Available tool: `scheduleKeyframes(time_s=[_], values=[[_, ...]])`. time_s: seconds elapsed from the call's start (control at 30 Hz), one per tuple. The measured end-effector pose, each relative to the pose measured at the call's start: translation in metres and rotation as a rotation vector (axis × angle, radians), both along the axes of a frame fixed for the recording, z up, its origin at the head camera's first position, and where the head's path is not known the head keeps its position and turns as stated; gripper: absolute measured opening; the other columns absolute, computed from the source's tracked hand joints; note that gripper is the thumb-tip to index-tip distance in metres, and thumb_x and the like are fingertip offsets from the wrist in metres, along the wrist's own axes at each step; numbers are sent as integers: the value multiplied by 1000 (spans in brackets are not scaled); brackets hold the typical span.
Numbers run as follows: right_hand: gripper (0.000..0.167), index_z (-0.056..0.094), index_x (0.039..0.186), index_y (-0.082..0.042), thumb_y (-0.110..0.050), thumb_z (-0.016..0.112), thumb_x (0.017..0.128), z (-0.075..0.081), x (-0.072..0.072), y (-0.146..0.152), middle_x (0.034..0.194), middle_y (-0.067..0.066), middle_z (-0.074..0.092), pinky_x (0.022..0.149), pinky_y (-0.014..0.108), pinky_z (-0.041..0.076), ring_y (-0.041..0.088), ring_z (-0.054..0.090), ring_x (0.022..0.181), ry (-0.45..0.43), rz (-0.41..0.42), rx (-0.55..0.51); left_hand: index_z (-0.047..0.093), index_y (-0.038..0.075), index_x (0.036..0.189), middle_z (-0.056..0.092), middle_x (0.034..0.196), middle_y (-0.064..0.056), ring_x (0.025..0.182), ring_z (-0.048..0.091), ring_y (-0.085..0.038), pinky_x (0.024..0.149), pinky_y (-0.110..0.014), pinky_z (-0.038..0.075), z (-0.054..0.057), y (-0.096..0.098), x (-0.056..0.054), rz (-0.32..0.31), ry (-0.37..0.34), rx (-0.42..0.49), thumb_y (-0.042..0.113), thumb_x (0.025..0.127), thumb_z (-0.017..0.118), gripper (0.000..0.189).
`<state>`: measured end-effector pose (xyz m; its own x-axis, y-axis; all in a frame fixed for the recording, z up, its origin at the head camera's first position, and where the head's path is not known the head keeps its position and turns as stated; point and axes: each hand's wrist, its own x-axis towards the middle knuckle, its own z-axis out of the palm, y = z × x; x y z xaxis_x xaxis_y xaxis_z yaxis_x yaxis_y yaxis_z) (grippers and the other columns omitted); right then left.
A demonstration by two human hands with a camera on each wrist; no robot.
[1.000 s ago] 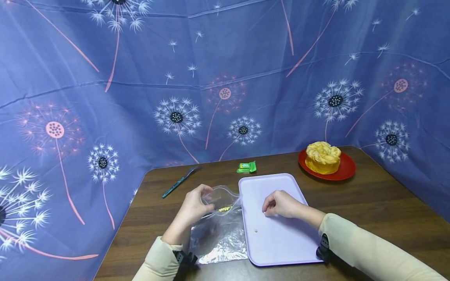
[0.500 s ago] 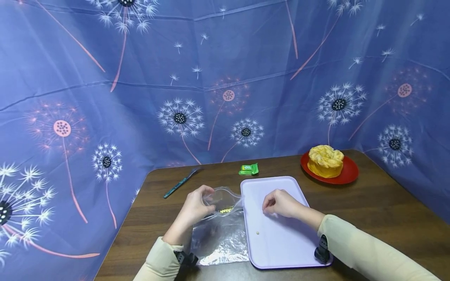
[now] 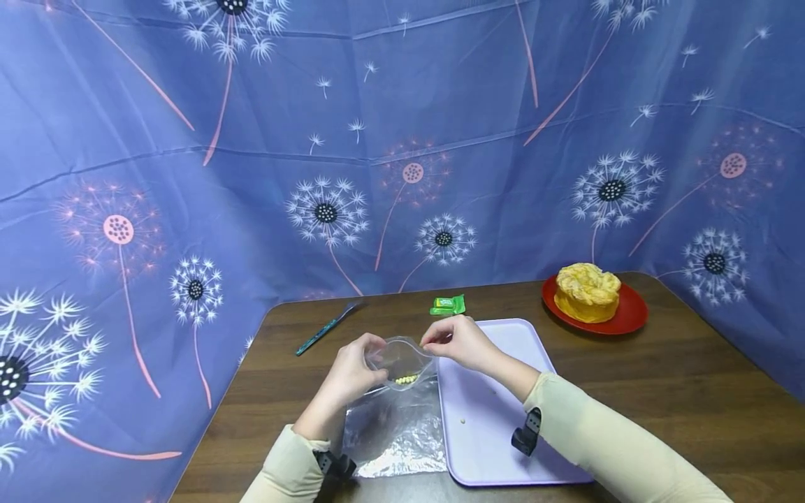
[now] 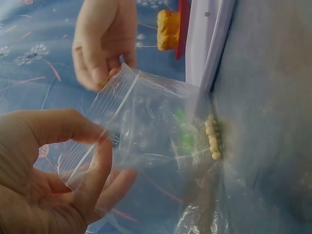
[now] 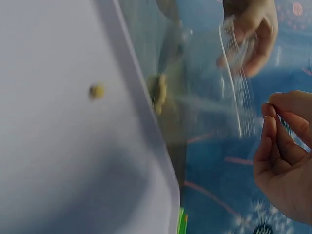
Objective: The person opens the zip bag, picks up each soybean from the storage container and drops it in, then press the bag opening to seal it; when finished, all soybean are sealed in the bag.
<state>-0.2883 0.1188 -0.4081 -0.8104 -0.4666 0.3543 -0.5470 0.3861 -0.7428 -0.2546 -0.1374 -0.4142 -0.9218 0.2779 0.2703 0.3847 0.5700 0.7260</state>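
Observation:
My left hand [image 3: 353, 369] holds a clear zip bag [image 4: 151, 122] by its rim, with the thumb and fingers spreading its mouth. Several pale yellow soybeans [image 4: 212, 139] lie in a row at the bottom of the bag. At the other side of the mouth is my right hand [image 3: 458, 342], thumb and fingertips pinched together. A small yellowish spot, seemingly a soybean [image 4: 103, 84], shows at those fingertips in the left wrist view. Below the right forearm lies the lilac tray [image 3: 497, 454], with a loose soybean [image 3: 462, 421] on it.
A clear plastic sheet [image 3: 396, 440] lies left of the tray. Behind are a fork [image 3: 323, 330] with a teal handle and a green packet [image 3: 448, 304]. A yellow cake [image 3: 586, 293] sits on a red plate [image 3: 636, 314] at the back right.
My right hand has lifted from the tray and moved left to the bag's mouth. The left hand keeps its hold on the bag. The head view has shifted slightly.

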Motion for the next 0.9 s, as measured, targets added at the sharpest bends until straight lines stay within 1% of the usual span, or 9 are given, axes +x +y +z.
scheduleKeyframes(time_s=[0.17, 0.27, 0.37, 0.5, 0.63, 0.7, 0.77, 0.83, 0.9], values=[[7, 79, 95, -2, -5, 76, 90, 2, 3, -17, 87, -4, 75, 70, 26, 57, 6, 68, 76, -8, 54, -3, 65, 0, 115, 71, 111, -17, 97, 71, -30, 78, -42, 58, 2, 4, -1, -18, -2, -12, -3, 72, 79, 46], [9, 80, 97, -2, -6, 76, 90, 0, 3, -17, 89, -3, 76, 70, 25, 57, 5, 68, 78, -23, 55, 1, 65, -1, 116, 71, 112, -18, 97, 71, -31, 78, -44, 58, 2, 6, -1, -29, -2, -13, -4, 72, 79, 46], [10, 80, 99, -4, -7, 76, 91, -1, 3, -11, 90, -3, 76, 72, 26, 57, 7, 69, 79, -27, 42, 5, 65, -2, 115, 71, 113, -19, 97, 72, -32, 81, -46, 58, 1, 5, -1, -30, 3, -11, -4, 72, 80, 46], [9, 79, 98, -6, -7, 76, 90, -1, 1, 13, 93, -1, 76, 72, 27, 56, 12, 69, 81, -21, 4, 35, 65, -2, 115, 71, 114, -19, 97, 72, -32, 82, -46, 58, 0, 4, 0, -31, 3, -11, -4, 71, 79, 46], [10, 79, 98, -6, -5, 76, 88, -5, 0, 50, 94, 4, 76, 70, 27, 54, 18, 69, 82, -53, -30, 91, 65, -1, 115, 71, 115, -18, 97, 72, -32, 82, -46, 58, -2, 2, 2, -21, -3, -9, -5, 71, 79, 46], [11, 78, 98, -3, -3, 77, 87, -11, 1, 68, 94, 8, 76, 70, 27, 54, 18, 69, 81, -65, -39, 117, 65, 0, 115, 71, 115, -18, 97, 72, -31, 80, -45, 58, -2, 0, 2, -12, -5, -10, -5, 71, 79, 46], [10, 78, 96, -1, -1, 76, 86, -19, 3, 82, 93, 10, 76, 69, 26, 54, 16, 68, 79, -64, -37, 146, 65, 0, 115, 71, 115, -19, 97, 72, -31, 80, -44, 59, -2, -1, 3, -7, -7, -7, -5, 70, 79, 47], [9, 77, 94, 1, 1, 76, 85, -28, 5, 94, 90, 9, 76, 67, 25, 53, 12, 65, 75, -73, -31, 173, 65, -1, 115, 71, 115, -18, 97, 72, -31, 80, -44, 59, -2, -1, 3, -3, -8, -4, -5, 70, 80, 47], [8, 77, 92, 0, 2, 77, 84, -35, 8, 100, 85, 6, 75, 63, 24, 51, 8, 62, 71, -94, -16, 197, 65, -1, 115, 71, 114, -19, 97, 72, -32, 80, -43, 59, -1, -2, 2, 2, -6, -2, -5, 71, 80, 47]])
